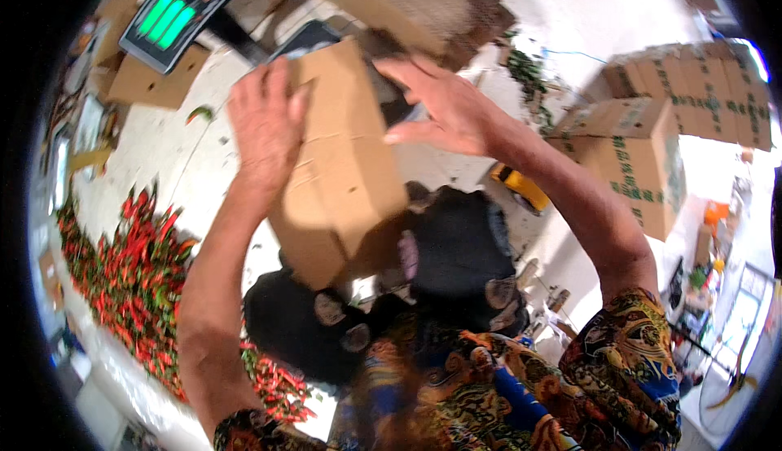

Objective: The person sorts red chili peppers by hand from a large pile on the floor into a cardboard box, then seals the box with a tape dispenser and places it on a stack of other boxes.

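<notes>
A brown cardboard box [346,170] stands tilted between my knees, a crease running across its surface. My left hand [269,121] lies along its upper left edge, with fingers stretched out and the thumb against the cardboard; the far fingertips are hard to make out. Just off the right edge of the box is my right hand [440,109], open, its thumb and fingers apart and nothing between them. Behind the box, a scale with a dark platform [314,36] and a lit green display [167,21] is partly hidden.
Red and green chili peppers [138,272] are heaped on the left. A large carton [407,3] lies at the far side. Taped cartons [627,154] stand on the right, near a yellow-and-black object [521,186]. Green leafy scraps [528,76] litter the pale floor.
</notes>
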Available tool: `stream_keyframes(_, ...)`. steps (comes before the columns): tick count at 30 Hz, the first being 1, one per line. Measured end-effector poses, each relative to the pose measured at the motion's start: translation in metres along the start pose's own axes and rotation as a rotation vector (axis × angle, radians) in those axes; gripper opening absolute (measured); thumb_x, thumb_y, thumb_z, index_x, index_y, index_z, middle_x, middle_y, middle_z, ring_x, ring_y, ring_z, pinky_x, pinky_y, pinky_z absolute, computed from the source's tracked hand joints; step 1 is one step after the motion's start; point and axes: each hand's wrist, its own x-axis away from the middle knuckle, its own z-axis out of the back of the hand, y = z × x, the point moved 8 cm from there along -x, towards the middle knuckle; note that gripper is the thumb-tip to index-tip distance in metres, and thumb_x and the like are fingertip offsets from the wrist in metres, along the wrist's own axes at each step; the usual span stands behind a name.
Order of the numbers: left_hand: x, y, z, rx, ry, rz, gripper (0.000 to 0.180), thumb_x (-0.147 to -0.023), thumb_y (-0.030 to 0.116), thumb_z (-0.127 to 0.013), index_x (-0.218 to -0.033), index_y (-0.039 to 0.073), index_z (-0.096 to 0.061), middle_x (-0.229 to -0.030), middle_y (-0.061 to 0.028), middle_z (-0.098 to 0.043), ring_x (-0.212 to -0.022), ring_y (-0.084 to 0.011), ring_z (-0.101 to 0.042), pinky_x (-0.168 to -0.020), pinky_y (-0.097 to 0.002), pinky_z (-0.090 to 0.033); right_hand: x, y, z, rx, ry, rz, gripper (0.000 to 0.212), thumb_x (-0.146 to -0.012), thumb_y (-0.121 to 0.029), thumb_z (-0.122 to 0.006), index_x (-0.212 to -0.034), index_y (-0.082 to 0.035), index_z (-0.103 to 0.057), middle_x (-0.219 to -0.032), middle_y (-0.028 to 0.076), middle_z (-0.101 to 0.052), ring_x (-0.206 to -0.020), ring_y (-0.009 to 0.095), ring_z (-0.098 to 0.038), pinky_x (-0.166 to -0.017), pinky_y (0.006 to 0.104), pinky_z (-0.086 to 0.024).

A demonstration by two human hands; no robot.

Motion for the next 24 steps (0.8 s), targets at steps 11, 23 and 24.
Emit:
stream_keyframes(11, -0.01, 0.006, -0.002, -0.003, 0.009, -0.051, 0.04, -0.092, 0.022, -0.057, -0.129, 0.008, -0.053, -0.116, -0.0142, -0.052, -0.109, -0.0327, -0.048, -0.097, -0.0445, -0.038, 0.351, 0.242, -0.059, 0.67, -0.304, -1.173, 0.088, -0.057, -0.047, -0.086, -0.123, -0.007, -0.046, -0.112, 0.02, -0.058, -0.105, 0.038, -0.058, -0.089, 0.0483, -0.047)
stream_keyframes(23, -0.011, 0.005, 0.048, 0.386, 0.071, 0.064, 0.05, -0.092, 0.028, -0.061, -0.134, 0.004, -0.048, -0.133, -0.0176, -0.045, -0.124, -0.0345, -0.042, -0.106, -0.0429, -0.033, 0.232, 0.097, 0.019, -0.328, 0.236, -0.901, 0.066, -0.07, -0.03, -0.082, -0.119, -0.004, -0.047, -0.105, 0.009, -0.06, -0.102, 0.02, -0.059, -0.089, 0.0346, -0.046)
stream_keyframes(24, -0.014, 0.015, 0.064, 0.438, 0.099, 0.066, 0.05, -0.092, 0.029, -0.061, -0.133, 0.003, -0.048, -0.132, -0.0183, -0.045, -0.124, -0.0345, -0.042, -0.106, -0.0421, -0.034, 0.215, 0.073, 0.031, -0.438, 0.299, -0.828, 0.066, -0.07, -0.029, -0.083, -0.12, -0.004, -0.047, -0.106, 0.008, -0.059, -0.104, 0.018, -0.057, -0.09, 0.0332, -0.045)
